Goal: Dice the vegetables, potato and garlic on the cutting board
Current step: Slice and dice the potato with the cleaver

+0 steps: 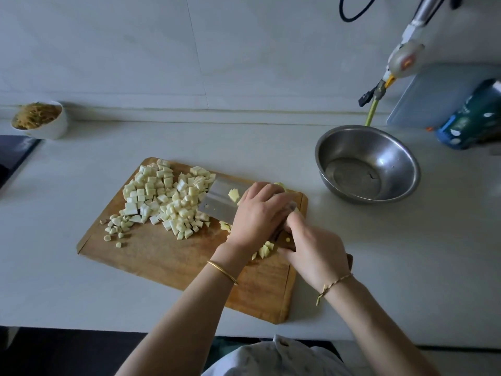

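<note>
Head view: my right grip (311, 256) is wrapped round the cleaver (221, 203) handle, left grip (257, 213) curled over the potato (264, 249) on the cutting board (162, 256). I'd keep that hand clawed back, cuts even.

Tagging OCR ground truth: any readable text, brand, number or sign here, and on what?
None can be read.
Blue-green packet: white print, too blurred to read.
Wall fitting: orange mark, no legible characters.
Cleaver, cutting board, steel bowl: no markings seen.

Pale panelled wall (135, 50), white countertop (406, 253) against it, dark below, soft dim light
</note>
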A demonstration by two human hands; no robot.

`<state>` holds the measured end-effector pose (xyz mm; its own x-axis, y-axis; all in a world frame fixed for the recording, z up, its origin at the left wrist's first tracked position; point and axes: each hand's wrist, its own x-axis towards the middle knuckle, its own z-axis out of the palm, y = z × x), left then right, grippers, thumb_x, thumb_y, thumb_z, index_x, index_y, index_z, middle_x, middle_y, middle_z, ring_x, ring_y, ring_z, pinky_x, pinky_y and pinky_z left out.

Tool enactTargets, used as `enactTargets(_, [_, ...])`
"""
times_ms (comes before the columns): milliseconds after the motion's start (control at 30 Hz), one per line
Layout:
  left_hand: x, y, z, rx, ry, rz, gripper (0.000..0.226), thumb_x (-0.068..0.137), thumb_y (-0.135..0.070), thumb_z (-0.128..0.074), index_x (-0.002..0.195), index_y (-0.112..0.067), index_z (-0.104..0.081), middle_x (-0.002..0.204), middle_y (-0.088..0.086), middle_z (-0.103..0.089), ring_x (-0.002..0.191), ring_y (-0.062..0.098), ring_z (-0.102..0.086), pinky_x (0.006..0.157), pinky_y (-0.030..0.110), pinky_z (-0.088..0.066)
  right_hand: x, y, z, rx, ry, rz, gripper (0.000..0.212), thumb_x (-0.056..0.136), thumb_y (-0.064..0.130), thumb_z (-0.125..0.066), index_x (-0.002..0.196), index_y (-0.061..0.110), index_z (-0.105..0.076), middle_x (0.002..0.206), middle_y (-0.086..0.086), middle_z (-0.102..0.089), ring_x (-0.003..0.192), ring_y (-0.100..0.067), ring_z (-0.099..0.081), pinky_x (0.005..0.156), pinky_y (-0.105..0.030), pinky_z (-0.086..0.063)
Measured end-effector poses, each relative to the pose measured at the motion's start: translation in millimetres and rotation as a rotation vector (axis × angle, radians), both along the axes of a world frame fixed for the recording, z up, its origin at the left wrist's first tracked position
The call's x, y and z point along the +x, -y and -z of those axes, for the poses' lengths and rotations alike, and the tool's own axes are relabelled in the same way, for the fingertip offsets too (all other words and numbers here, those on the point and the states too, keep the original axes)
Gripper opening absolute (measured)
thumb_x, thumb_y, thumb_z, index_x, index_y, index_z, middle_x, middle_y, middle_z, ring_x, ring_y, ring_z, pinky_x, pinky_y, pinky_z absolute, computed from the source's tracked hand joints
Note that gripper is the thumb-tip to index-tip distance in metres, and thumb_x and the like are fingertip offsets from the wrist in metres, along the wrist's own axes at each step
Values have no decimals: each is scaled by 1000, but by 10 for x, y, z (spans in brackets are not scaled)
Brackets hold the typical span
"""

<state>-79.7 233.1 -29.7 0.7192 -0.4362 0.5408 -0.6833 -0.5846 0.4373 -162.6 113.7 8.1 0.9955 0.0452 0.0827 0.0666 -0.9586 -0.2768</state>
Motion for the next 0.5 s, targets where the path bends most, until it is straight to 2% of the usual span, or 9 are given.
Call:
enactTargets(100, [3,29,24,-7,45,31,17,85,-23,-59,88,-16,-74,95,1,-66,93,22,-52,77,37,-49,-18,5,-6,10,28,-17,38,80,33,-73,104,16,-49,79,1,-65,71,-27,-64,53,-28,-30])
enactTargets(267, [28,45,35,-30,9,-27,12,85,-20,-63,81,-13,-72,89,1,-64,88,20,-49,77,35,-44,-27,22,-50,21,20,-17,38,84,35,-69,109,17,-47,85,0,-66,76,-27,-64,55,-27,-31])
enactTargets(400, [81,13,49,8,-31,-142,21,87,-25,-54,77,-13,-67,87,2,-62,88,20,-47,77,34,-42,-53,59,-75,35,-1,-5,35,84,36,-69,103,18,-47,84,4,-64,76,-25,-64,55,-27,-30])
enactTargets(500, [93,-30,50,22,-72,-167,25,87,-27,-49,78,-11,-66,87,3,-62,86,26,-53,76,36,-47,-67,110,-66,49,-1,22,34,82,34,-71,102,17,-49,77,3,-60,74,-27,-63,55,-28,-30])
